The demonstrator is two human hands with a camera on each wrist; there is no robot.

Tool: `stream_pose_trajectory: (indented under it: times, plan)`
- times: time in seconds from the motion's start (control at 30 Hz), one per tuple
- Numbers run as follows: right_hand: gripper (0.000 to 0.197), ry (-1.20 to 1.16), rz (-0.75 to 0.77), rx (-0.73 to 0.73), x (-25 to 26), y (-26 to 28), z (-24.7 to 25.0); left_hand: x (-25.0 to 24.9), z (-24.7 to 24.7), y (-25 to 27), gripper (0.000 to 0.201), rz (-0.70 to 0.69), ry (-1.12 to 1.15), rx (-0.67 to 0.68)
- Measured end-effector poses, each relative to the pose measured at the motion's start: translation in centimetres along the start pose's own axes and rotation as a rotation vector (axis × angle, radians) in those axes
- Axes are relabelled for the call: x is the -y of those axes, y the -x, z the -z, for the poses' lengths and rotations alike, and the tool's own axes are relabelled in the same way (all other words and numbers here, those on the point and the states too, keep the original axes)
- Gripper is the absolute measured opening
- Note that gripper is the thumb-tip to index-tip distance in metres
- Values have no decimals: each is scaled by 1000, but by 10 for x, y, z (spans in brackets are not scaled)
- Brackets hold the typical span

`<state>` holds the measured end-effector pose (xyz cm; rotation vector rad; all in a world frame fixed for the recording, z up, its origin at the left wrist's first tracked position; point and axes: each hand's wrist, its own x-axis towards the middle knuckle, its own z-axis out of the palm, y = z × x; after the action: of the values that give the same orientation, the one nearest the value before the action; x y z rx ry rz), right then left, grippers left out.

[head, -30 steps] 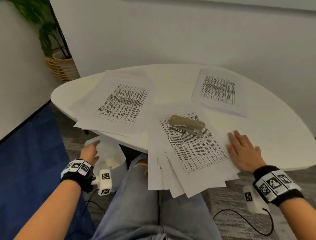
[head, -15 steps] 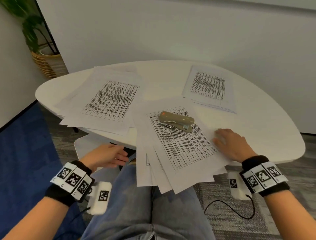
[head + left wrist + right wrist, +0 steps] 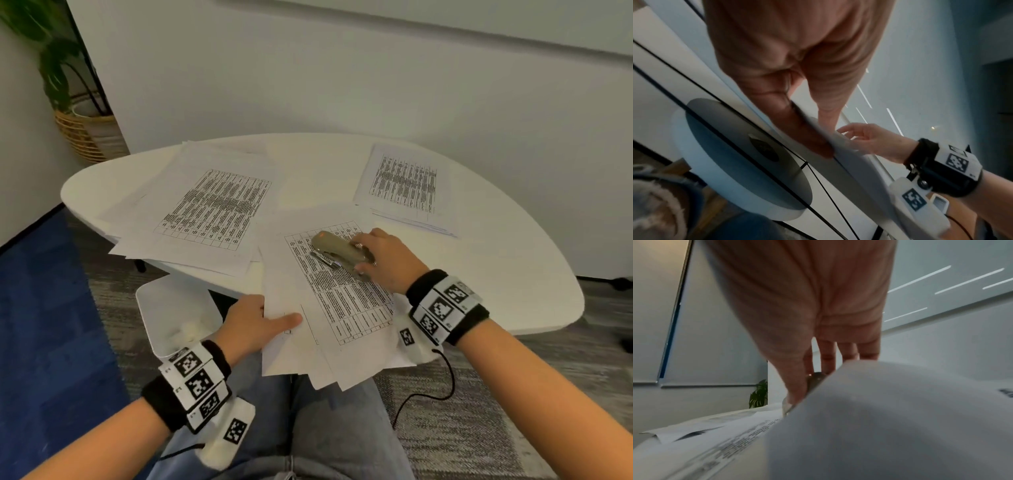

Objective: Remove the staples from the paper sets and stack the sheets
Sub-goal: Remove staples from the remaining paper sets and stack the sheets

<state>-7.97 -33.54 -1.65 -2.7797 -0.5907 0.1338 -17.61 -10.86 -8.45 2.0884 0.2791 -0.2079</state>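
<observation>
The right hand [image 3: 385,260] curls round the rear of the tan stapler [image 3: 340,253], which lies on the fanned paper set [image 3: 342,301] at the near edge of the surface [image 3: 513,274]; the left hand [image 3: 251,327] pinches that set's left margin, thumb on top. The sheets look light, limp and slippery — best pinned flat near the stapled corner, which I cannot make out. Two more paper stacks [image 3: 212,205] lie beyond, well apart; a white bin [image 3: 164,308] stands below — nothing blocks the hands.

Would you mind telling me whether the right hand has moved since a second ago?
Yes: the right hand left the paper's edge and moved up the sheet onto the stapler.
</observation>
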Motion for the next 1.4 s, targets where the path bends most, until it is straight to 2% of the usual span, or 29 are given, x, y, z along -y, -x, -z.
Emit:
stream_pose_trajectory:
  times: [0.13,0.33,0.5,0.63,0.73,0.77,0.83,0.97,1.07,1.17,1.3,1.4]
  plan:
    - [35,10,-96,-80,-9,6,3,-5,1,1,39,-39,-37,-59]
    - [30,-75,-305,-151,-57,32,23,-21,22,3,27,-128,-86,-152]
    - [31,-77,-429,-219,-86,40,30,-27,39,-6,28,-145,-204,-169]
    - [36,-62,-487,-248,-98,37,29,-34,57,-7,22,-188,-217,-261]
    - [37,-55,-457,-422,-89,31,25,-42,75,-8,23,-254,-233,-375]
    - [35,-79,-403,-494,-81,28,24,-45,80,-9,23,-284,-216,-405]
    - [32,-199,-295,-546,-61,21,27,-50,86,-10,27,-348,-133,-427]
    - [49,-596,-293,-357,-25,0,32,-53,87,-15,31,-442,55,-361]
    - [62,-713,-349,-236,-11,-15,33,-49,79,-19,30,-453,202,-295]
    - [62,-800,-404,-218,-7,-29,24,-43,71,-24,27,-420,311,-296]
    - [59,-910,-489,-226,-5,-37,8,-40,62,-28,32,-427,292,-253]
    - [76,-943,-516,-242,-9,-38,4,-42,54,-31,30,-429,286,-207]
